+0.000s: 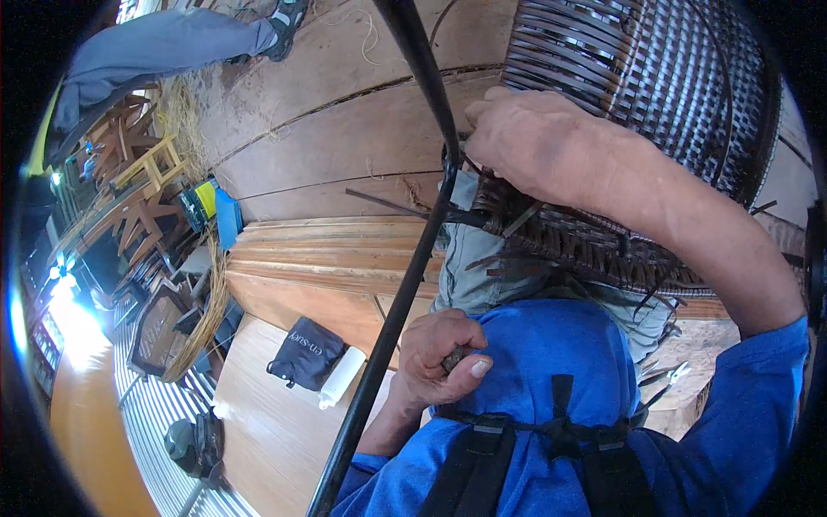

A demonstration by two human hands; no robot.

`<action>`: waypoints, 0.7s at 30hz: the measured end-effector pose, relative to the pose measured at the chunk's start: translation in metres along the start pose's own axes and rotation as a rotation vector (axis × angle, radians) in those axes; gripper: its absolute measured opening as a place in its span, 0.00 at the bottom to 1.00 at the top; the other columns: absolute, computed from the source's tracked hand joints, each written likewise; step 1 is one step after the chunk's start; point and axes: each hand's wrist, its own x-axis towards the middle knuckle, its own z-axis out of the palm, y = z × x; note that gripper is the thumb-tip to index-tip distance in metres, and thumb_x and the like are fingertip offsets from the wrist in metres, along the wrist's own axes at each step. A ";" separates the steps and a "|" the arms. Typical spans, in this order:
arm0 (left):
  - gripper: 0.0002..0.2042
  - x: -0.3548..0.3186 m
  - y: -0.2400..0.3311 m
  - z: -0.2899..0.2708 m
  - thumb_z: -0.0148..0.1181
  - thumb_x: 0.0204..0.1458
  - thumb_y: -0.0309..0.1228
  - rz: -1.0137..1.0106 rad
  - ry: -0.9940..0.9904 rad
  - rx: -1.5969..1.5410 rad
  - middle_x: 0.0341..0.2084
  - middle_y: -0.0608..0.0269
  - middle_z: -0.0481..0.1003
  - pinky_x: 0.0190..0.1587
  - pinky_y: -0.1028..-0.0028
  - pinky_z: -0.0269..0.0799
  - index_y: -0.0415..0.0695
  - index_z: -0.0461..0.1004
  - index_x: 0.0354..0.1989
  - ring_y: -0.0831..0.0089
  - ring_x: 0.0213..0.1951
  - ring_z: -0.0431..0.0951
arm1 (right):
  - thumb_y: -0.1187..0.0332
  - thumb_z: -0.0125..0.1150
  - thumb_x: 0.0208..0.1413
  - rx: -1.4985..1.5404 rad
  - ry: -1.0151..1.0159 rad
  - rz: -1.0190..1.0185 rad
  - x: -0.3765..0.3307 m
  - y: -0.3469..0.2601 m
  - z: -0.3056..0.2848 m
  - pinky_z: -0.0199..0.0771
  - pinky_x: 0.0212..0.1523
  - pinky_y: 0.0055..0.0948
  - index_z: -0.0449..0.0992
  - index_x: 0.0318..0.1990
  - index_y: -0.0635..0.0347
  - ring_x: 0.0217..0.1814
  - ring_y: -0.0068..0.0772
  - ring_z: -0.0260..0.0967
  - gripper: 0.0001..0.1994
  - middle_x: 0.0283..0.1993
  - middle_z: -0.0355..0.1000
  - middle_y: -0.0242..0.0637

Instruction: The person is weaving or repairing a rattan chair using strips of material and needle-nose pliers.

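Left hand (444,358) clamped on a dark knob (455,357); right hand (530,142) curled at wicker (676,86) corner, its hold hidden.
Step, by judgement: working the wicker's edge, above the trousers (474,267); next move calls for steadying loose strands. Surface: brown planks (319,129). Room: pouch (306,351) on pale board (258,422), wooden frames (142,215), another person's leg (164,43).

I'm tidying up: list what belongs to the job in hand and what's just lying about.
Seemingly the job's:
- dark woven piece, at the right hand
- small dark object, in the left hand

Seemingly lying about:
- black pouch
- white container
- blue object
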 end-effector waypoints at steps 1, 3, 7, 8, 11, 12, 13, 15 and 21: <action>0.10 0.000 0.000 -0.001 0.61 0.45 0.37 -0.013 -0.023 0.028 0.16 0.62 0.68 0.23 0.71 0.62 0.43 0.71 0.25 0.67 0.20 0.70 | 0.72 0.54 0.46 -0.024 0.027 -0.003 0.001 -0.001 -0.001 0.69 0.48 0.36 0.79 0.34 0.57 0.44 0.42 0.67 0.09 0.38 0.72 0.40; 0.10 0.002 0.001 -0.001 0.61 0.45 0.37 -0.027 -0.050 0.058 0.16 0.62 0.68 0.24 0.70 0.63 0.43 0.71 0.25 0.66 0.20 0.70 | 0.71 0.54 0.47 -0.045 0.055 -0.001 0.002 -0.003 -0.003 0.68 0.47 0.37 0.79 0.35 0.56 0.45 0.41 0.67 0.09 0.39 0.72 0.39; 0.10 0.005 0.002 -0.001 0.61 0.45 0.37 -0.054 -0.045 0.059 0.16 0.62 0.68 0.25 0.70 0.63 0.43 0.71 0.24 0.66 0.20 0.70 | 0.68 0.55 0.48 -0.292 -0.298 0.129 0.007 -0.011 -0.004 0.61 0.48 0.33 0.79 0.37 0.51 0.50 0.34 0.64 0.10 0.42 0.73 0.33; 0.10 0.006 0.002 -0.001 0.61 0.45 0.37 -0.063 -0.054 0.053 0.17 0.62 0.68 0.25 0.70 0.63 0.43 0.71 0.24 0.65 0.20 0.70 | 0.67 0.55 0.49 -0.341 -0.350 0.146 0.008 -0.013 -0.003 0.58 0.49 0.32 0.79 0.39 0.50 0.51 0.32 0.62 0.10 0.43 0.73 0.31; 0.11 0.007 0.001 -0.002 0.61 0.45 0.37 -0.077 -0.081 0.072 0.17 0.62 0.68 0.26 0.70 0.64 0.43 0.71 0.26 0.65 0.21 0.71 | 0.66 0.54 0.50 -0.398 -0.346 0.154 0.010 -0.016 0.002 0.56 0.51 0.32 0.78 0.41 0.51 0.51 0.31 0.62 0.11 0.42 0.73 0.31; 0.11 0.007 0.001 -0.003 0.61 0.45 0.37 -0.086 -0.090 0.079 0.17 0.62 0.68 0.26 0.70 0.64 0.43 0.71 0.26 0.65 0.21 0.71 | 0.66 0.54 0.50 -0.396 -0.347 0.154 0.010 -0.016 0.004 0.56 0.51 0.32 0.78 0.41 0.51 0.51 0.31 0.62 0.11 0.42 0.73 0.31; 0.10 0.007 0.000 -0.003 0.61 0.45 0.37 -0.085 -0.093 0.091 0.17 0.62 0.69 0.26 0.70 0.64 0.43 0.71 0.26 0.65 0.22 0.71 | 0.67 0.54 0.50 -0.386 -0.344 0.137 0.008 -0.016 0.007 0.55 0.51 0.32 0.77 0.41 0.52 0.52 0.32 0.62 0.11 0.43 0.72 0.31; 0.10 0.008 -0.001 -0.003 0.61 0.45 0.37 -0.086 -0.098 0.101 0.18 0.61 0.69 0.26 0.70 0.65 0.43 0.71 0.26 0.65 0.22 0.71 | 0.67 0.54 0.50 -0.373 -0.343 0.120 0.007 -0.016 0.011 0.55 0.52 0.32 0.77 0.41 0.53 0.53 0.32 0.62 0.11 0.44 0.72 0.32; 0.10 0.011 -0.006 0.001 0.64 0.45 0.34 -0.124 -0.194 0.149 0.20 0.60 0.71 0.27 0.69 0.67 0.42 0.71 0.27 0.63 0.23 0.73 | 0.69 0.55 0.47 -0.314 -0.378 0.079 0.005 -0.012 0.014 0.54 0.53 0.32 0.77 0.43 0.55 0.54 0.33 0.61 0.14 0.46 0.71 0.34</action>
